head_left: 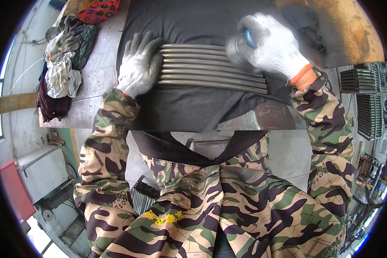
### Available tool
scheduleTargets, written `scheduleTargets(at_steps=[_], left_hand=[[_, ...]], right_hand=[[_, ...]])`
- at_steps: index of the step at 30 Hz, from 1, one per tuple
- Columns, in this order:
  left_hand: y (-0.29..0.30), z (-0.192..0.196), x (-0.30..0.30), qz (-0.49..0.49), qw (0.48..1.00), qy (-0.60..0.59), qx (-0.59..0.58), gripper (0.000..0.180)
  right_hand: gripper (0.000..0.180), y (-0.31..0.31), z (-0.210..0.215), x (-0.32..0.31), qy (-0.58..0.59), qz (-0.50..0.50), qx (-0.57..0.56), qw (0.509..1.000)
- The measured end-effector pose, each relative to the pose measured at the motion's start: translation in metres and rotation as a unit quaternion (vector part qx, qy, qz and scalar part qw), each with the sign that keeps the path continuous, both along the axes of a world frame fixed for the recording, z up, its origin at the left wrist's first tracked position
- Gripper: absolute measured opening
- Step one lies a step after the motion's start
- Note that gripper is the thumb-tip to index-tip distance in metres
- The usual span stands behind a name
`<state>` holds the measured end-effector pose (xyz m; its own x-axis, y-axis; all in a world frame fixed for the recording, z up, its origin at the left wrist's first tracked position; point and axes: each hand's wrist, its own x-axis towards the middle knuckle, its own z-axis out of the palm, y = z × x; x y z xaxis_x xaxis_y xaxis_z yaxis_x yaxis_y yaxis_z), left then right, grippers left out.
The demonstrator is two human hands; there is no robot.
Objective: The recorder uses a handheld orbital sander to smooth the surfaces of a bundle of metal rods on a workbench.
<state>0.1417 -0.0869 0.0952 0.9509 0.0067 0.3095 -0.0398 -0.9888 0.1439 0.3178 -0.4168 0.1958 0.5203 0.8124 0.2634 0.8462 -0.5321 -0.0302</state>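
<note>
Left hand flat on left ends of metal rods lying left-to-right at centre; right hand gripping blurred blue-handled tool over right ends.

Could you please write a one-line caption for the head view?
Gloved left hand steadies metal rods on dark cloth while right hand presses a blue-handled tool.

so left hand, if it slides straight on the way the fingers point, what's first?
The left hand lies flat at the ends of the metal rods, fingers pointing up the dark cloth. Only bare cloth shows ahead, so the way looks free, though depth is unclear.
</note>
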Motion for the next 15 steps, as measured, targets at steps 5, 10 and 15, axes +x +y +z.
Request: scheduleTargets(at_steps=[5,10,15], left_hand=[[-0.007,-0.006,0.006,0.000,1.000,-0.008,-0.004,0.051],[-0.003,-0.003,0.008,-0.007,0.999,-0.033,0.015,0.052],[-0.004,-0.005,0.027,0.017,0.994,-0.098,0.052,0.051]], right_hand=[[0.032,-0.016,0.004,-0.002,-0.006,-0.022,0.006,1.000],[0.033,-0.018,0.000,-0.007,-0.008,-0.013,0.021,1.000],[0.028,0.016,0.006,-0.018,-0.005,-0.015,0.007,1.000]])
